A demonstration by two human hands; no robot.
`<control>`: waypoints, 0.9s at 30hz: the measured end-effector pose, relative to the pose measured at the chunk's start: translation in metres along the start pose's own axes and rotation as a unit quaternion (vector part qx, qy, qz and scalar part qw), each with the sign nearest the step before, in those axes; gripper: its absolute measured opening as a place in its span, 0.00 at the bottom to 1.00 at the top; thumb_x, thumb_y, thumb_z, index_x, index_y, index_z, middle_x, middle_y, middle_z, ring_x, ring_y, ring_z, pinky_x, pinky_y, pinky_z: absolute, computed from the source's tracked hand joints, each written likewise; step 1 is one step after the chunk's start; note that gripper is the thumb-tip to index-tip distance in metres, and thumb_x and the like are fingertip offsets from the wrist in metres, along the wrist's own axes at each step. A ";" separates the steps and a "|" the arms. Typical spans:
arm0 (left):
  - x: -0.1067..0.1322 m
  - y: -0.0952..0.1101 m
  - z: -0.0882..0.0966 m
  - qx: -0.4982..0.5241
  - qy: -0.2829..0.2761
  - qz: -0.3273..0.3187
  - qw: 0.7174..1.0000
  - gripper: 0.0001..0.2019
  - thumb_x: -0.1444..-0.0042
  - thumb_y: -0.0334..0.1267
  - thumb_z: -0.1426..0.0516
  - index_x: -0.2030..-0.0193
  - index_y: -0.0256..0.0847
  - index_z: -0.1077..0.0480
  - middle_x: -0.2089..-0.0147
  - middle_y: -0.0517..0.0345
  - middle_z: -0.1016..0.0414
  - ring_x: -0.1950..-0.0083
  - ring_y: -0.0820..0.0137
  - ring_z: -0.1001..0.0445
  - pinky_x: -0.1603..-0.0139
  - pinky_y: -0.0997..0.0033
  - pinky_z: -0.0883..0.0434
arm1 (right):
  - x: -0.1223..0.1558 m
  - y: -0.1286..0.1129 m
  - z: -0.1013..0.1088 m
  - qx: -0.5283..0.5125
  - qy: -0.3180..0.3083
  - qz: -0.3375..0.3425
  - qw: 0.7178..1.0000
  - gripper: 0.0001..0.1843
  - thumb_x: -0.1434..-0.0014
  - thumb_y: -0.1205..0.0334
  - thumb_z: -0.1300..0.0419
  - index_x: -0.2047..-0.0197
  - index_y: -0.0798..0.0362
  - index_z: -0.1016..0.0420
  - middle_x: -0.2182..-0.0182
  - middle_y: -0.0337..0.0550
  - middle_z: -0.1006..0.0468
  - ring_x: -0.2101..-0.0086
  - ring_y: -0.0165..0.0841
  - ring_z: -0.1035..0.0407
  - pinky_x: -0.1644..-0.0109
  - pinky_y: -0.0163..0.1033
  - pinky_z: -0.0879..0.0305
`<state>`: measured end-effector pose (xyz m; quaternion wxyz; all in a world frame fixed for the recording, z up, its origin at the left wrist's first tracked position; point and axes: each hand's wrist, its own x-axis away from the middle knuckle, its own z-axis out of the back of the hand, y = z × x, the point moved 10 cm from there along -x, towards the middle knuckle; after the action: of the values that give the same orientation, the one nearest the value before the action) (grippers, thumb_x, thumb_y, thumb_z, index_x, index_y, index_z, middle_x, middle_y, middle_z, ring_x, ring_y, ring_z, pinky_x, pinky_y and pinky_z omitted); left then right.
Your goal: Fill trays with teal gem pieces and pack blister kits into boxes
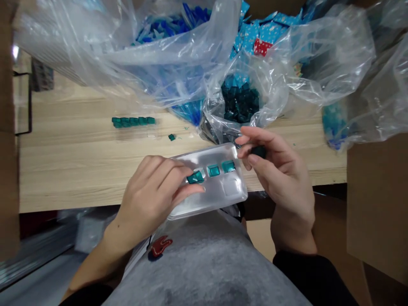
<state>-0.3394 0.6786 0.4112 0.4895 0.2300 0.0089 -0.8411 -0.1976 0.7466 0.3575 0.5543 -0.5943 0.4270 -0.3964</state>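
A clear plastic tray (191,206) with square hollows lies at the table's front edge. Two teal translucent square pieces, one a teal square (213,170) and the other a teal square (228,166), sit in its far row. My left hand (153,182) reaches over the tray's left side, its thumb and index finger closed around another teal piece (195,177) at a hollow. Just right of the tray, my right hand (276,165) is raised, pinching a dark green piece (258,151) between thumb and fingers.
Behind the tray, an open clear bag (210,108) holds many dark green pieces (240,102). A row of green pieces (133,122) and one loose piece (172,137) lie on the wooden table (70,170). Bags of blue pieces (172,25) and patterned blue packets (267,32) stand behind.
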 end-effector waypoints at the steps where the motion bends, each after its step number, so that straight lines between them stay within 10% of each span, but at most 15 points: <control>1: 0.000 0.000 0.000 -0.011 0.002 0.000 1.000 0.09 0.39 0.44 0.43 0.62 0.41 0.32 0.68 0.54 0.24 0.68 0.65 0.30 0.68 0.62 0.32 | 0.000 0.001 -0.001 -0.003 -0.011 -0.001 1.000 0.20 0.41 0.70 0.41 0.47 0.43 0.26 0.55 0.37 0.24 0.56 0.31 0.29 0.51 0.39 0.27; 20: 0.006 0.003 -0.010 -0.040 0.015 0.000 0.999 0.06 0.38 0.38 0.43 0.57 0.39 0.29 0.64 0.54 0.22 0.66 0.65 0.27 0.67 0.64 0.33 | 0.000 0.003 -0.016 -0.108 -0.031 -0.029 0.993 0.10 0.38 0.60 0.39 0.52 0.44 0.26 0.53 0.37 0.22 0.53 0.33 0.24 0.51 0.40 0.22; 27: 0.014 -0.013 -0.001 0.052 0.019 0.075 0.996 0.21 0.38 0.47 0.45 0.40 0.46 0.36 0.55 0.52 0.24 0.56 0.62 0.25 0.60 0.62 0.29 | 0.007 0.004 -0.038 -0.058 -0.088 -0.025 0.994 0.21 0.38 0.57 0.40 0.42 0.42 0.30 0.43 0.40 0.27 0.45 0.35 0.30 0.40 0.46 0.30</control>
<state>-0.3555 0.6744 0.4017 0.5384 0.2710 -0.0431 -0.7968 -0.2311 0.7276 0.3560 0.5442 -0.6687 0.3836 -0.3310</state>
